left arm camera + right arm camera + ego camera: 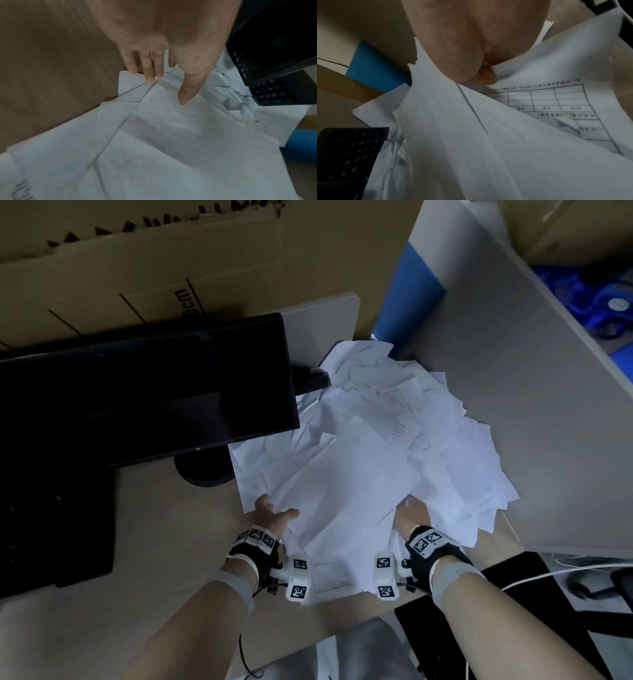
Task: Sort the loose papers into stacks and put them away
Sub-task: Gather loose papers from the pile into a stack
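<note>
Lying between the two hands, a loose heap of white papers (pixel 370 446) spreads away from the person across the tabletop (pixel 164 508). The left hand (pixel 272 513) sits at the heap's near left corner with straight, relaxed fingers (pixel 149 67); its fingertips touch the sheet edges and its thumb lies flat on the top sheet (pixel 171 135), gripping nothing. The right hand (pixel 412 513) is pushed in among the sheets at the heap's near right side. In the right wrist view papers fold around the palm, with a printed form (pixel 556 108) just beyond it.

The right hand's fingers are buried in paper, so I cannot tell whether they are curled or straight. The text on the form is too blurred to read.

The tabletop is pale wood-grain. Beyond the left hand stands a dark monitor (pixel 144 395) on a round base, with a black keyboard (pixel 274 92) nearby. Beyond the right hand a grey partition panel (pixel 513 405) with a blue section (pixel 407 292) borders the heap. Brown cardboard (pixel 137 268) leans behind the monitor.
</note>
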Motion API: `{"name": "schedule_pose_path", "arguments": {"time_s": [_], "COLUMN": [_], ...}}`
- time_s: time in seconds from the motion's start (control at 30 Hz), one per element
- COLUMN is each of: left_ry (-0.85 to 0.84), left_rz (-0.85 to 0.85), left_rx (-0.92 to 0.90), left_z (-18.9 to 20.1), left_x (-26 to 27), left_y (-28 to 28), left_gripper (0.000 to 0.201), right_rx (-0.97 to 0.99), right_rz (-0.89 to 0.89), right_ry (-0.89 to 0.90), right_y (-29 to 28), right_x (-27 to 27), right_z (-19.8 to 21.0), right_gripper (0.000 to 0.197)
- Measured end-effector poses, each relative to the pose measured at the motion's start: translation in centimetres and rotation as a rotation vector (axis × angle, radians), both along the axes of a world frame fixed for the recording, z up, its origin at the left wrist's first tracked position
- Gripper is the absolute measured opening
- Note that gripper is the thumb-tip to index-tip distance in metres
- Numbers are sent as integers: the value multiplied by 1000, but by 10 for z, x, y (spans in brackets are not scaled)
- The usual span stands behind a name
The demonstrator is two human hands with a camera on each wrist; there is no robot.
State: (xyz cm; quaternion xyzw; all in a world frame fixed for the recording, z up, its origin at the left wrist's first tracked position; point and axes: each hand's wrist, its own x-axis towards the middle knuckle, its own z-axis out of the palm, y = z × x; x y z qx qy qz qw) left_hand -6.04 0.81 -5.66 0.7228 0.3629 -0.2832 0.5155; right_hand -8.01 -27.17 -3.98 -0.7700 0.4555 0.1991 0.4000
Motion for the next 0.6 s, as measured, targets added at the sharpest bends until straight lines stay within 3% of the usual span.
{"name": "schedule_pose_path", "arguments": {"time_s": [0.13,0.17,0.27,0.33,0.43,0.6], "left_ry": [39,63,26,-14,-24,-65], "left_rz": [-156,-207,-254,-241,-193,-223], "left_rx": [93,101,195,249,169,115], "left_z": [-2,0,-3,-4,-6,-9], "left_x": [-8,-9,-11,-9,-10,-18], "left_y": [3,4,7,7,5,9], "left_gripper": [76,72,81,82,31,28], "right_rx": [62,71,-53,-120,91,228], "right_rz": [-10,-28,-68,-26,4,-174], "right_ry": [-90,-129,-176,-139,1,90], "right_y": [2,4,10,10,16,30], "right_x": [-2,-3,-10,-13,-12,-6], "right_z": [-1,-1,6,5,-2,-16], "right_gripper": [29,38,61,60,64,89]}}
